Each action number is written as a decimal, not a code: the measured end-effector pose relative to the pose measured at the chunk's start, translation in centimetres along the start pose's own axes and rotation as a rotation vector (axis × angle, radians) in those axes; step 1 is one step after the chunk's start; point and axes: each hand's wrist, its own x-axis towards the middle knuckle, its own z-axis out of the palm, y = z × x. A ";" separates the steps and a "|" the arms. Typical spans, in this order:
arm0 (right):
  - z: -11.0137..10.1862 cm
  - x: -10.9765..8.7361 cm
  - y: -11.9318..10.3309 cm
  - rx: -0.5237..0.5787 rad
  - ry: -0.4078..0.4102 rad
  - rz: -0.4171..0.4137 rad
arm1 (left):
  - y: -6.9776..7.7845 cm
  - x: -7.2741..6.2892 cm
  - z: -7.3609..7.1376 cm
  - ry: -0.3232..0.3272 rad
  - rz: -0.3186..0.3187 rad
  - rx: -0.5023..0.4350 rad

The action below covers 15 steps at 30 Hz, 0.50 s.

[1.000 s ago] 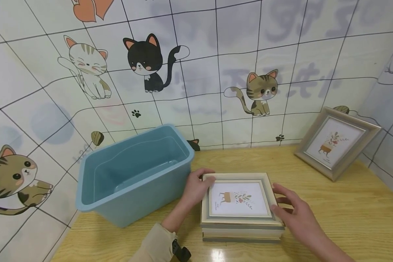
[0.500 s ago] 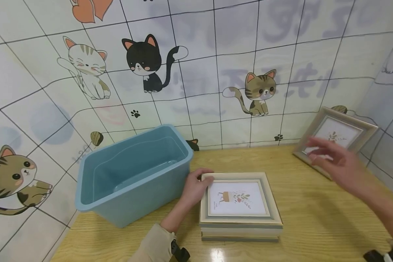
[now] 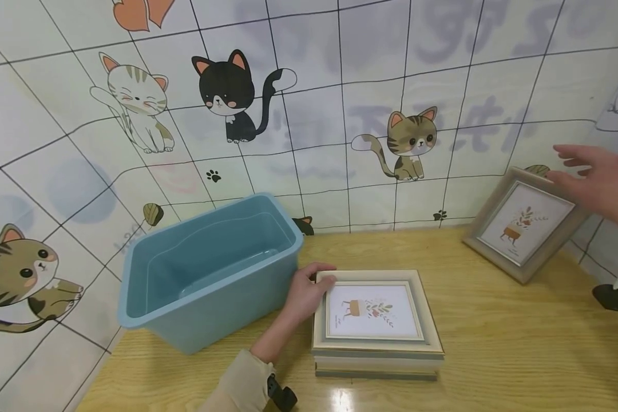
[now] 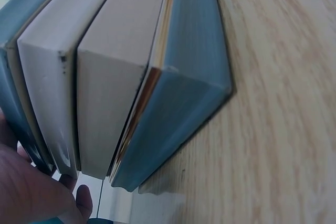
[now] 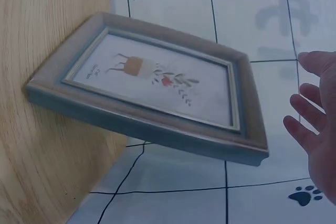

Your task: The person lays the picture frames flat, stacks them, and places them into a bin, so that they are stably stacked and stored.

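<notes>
A stack of several picture frames (image 3: 376, 312), cream and blue-grey, lies on the wooden table. The top frame shows a print of a plant in an orange pot. My left hand (image 3: 306, 292) holds the stack's far left corner, thumb on the top frame and fingers round the side; the left wrist view has the layered edges of the stack (image 4: 110, 77) beside that hand (image 4: 42, 192). A taupe picture frame (image 3: 525, 226) with a similar print leans at the back right. My right hand (image 3: 597, 177), fingers spread, is at its upper right corner and, in the right wrist view, apart from the frame (image 5: 152, 85).
An open blue plastic bin (image 3: 216, 292) stands on the left of the table (image 3: 494, 349), close to the stack. Behind rises a wall covering (image 3: 314, 120) with cartoon cats and a grid; a side wall is at the right.
My right hand has let go of the stack's right side and moved right and up to the leaning frame. The left hand has stayed at the stack's corner.
</notes>
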 end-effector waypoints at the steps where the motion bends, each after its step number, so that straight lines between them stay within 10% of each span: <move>1: 0.1 0.2 0.3 -0.011 -0.005 0.009 | 0.0 0.0 0.0 0.001 0.000 0.003; 15: 2.2 -0.7 4.7 0.189 0.017 0.169 | 0.1 0.0 0.4 -0.029 0.001 0.015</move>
